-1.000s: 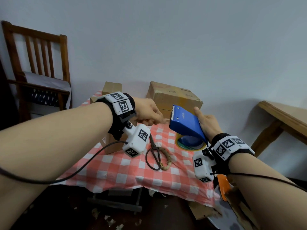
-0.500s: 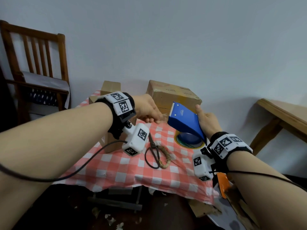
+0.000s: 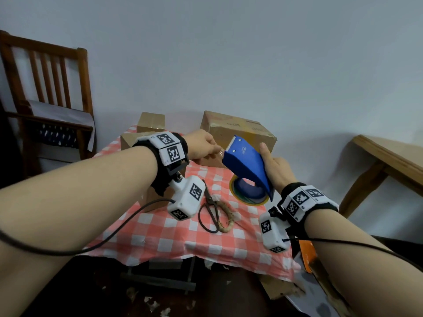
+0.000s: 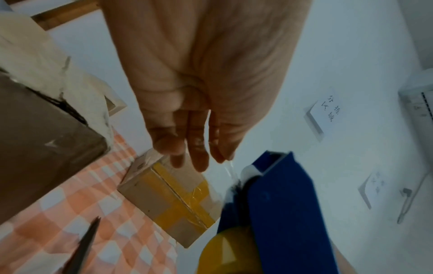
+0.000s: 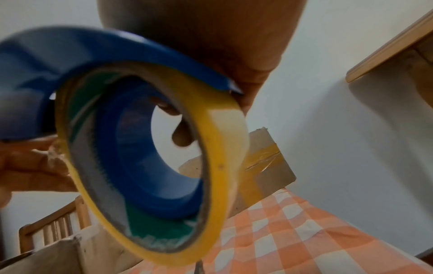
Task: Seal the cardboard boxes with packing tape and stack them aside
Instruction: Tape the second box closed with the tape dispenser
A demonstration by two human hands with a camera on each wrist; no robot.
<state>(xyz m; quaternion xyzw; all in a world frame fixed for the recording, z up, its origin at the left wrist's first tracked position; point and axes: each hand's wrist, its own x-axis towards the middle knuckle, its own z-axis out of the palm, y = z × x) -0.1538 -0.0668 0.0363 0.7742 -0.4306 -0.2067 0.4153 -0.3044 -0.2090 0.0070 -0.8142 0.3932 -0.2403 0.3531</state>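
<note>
My right hand (image 3: 275, 170) has its grip curled round the blue tape dispenser (image 3: 248, 164), lifted above the counter (image 3: 160, 239) at about 1 o'clock from the scissors (image 3: 211, 208), the yellow tape roll (image 5: 211, 157) hanging beneath it. My left hand (image 3: 201, 146) pinches the clear tape end (image 4: 228, 169) at the dispenser's toothed edge. A taped cardboard box (image 3: 238, 133) sits at 12 o'clock behind the dispenser; two more boxes (image 3: 151, 122) stand at 10 o'clock.
</note>
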